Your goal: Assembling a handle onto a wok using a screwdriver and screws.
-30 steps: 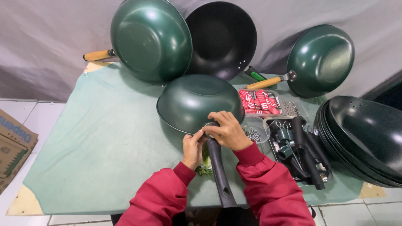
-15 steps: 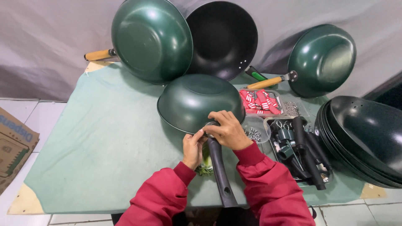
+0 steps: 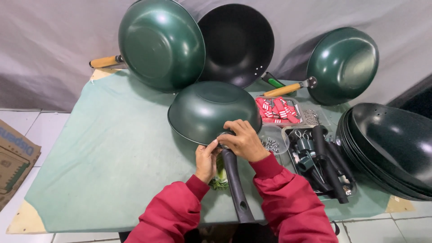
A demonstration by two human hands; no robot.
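Green wok (image 3: 208, 110) lies upside down at the bench's (image 3: 103, 166) near middle, its black handle (image 3: 235, 184) running straight back toward the person. Right hand (image 3: 243, 140) curls pinched over the joint of handle and rim; left hand (image 3: 207, 159), fingers together, pinches just beside it. Trays of black handles (image 3: 330, 168) sit to the right.
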